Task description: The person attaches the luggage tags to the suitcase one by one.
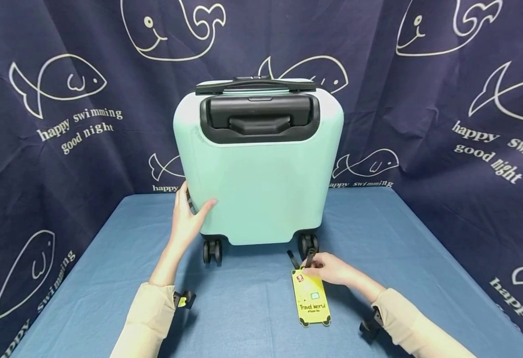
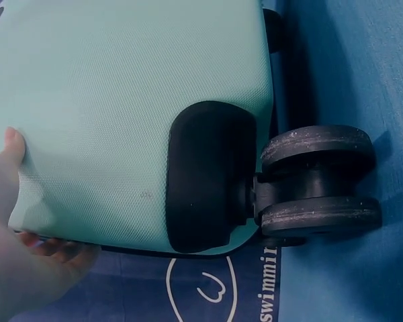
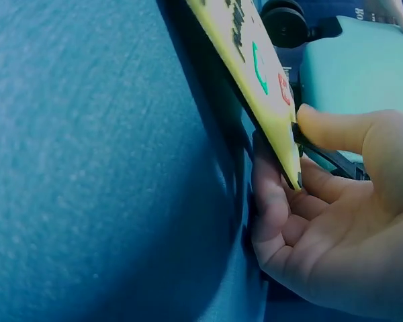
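A mint-green suitcase (image 1: 261,184) stands upright on its black wheels (image 2: 319,181), with a black carry handle on top and a recessed black pull handle below it. My left hand (image 1: 187,219) grips its lower left edge, thumb on the front face and fingers round the side. In front of the right wheel, my right hand (image 1: 328,268) pinches a yellow luggage tag (image 1: 310,298) by its top end, where a black strap (image 1: 309,258) is attached. "Travel World" is printed on the tag. In the right wrist view the tag (image 3: 262,80) is tilted above the cloth, between thumb and fingers.
A blue cloth (image 1: 243,308) covers the table. Behind and at both sides hangs a dark blue curtain (image 1: 369,99) with white whale and fish outlines. Small black devices (image 1: 370,328) are strapped at both wrists.
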